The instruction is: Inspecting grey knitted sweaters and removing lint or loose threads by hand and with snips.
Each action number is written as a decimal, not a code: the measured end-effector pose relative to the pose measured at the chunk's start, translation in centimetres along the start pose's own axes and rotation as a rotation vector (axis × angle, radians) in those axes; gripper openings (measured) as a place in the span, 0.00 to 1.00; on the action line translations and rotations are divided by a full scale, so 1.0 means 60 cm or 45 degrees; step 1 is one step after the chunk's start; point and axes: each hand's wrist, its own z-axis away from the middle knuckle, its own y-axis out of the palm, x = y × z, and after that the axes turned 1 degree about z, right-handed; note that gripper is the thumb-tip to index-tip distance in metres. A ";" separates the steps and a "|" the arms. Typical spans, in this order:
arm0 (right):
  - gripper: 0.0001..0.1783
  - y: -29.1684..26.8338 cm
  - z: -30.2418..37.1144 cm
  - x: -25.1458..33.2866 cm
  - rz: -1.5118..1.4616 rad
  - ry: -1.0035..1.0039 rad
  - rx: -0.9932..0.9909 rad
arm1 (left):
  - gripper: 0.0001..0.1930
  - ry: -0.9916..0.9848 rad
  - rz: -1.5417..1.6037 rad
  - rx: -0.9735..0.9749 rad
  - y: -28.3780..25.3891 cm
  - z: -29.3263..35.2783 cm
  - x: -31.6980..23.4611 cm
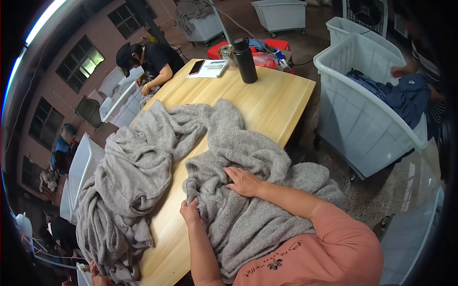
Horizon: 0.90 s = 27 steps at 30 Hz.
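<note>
A heap of fuzzy grey knit fabric [248,209] spreads over the near side of the wooden table [281,102] and hangs down against my body. Whether it is a garment or a blanket I cannot tell. At its left edge my left hand [191,211] pinches a fold between thumb and fingers. My right hand [242,181] lies on top of the same heap, fingers stretched out and slightly apart, partly sunk among the folds. Along the table's left side lies another large bunch of the grey knit [133,176], joined to the first across the top.
A black bottle [245,62], a glass jar [227,53] and papers with a phone [196,67] stand at the far end. Another person [152,59] bends over a bin at far left. On the right, a person reaches into a wheeled white bin [350,107] holding dark clothes.
</note>
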 end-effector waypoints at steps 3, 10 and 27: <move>0.34 0.012 -0.006 -0.030 0.022 0.272 0.206 | 0.09 -0.018 0.027 0.023 0.009 -0.003 0.003; 0.35 0.028 0.018 -0.049 0.239 -0.138 -0.281 | 0.15 0.031 0.399 -0.259 0.086 0.012 -0.046; 0.17 -0.114 0.037 0.060 -0.763 -0.176 -0.443 | 0.06 0.497 0.015 0.307 0.098 0.121 -0.022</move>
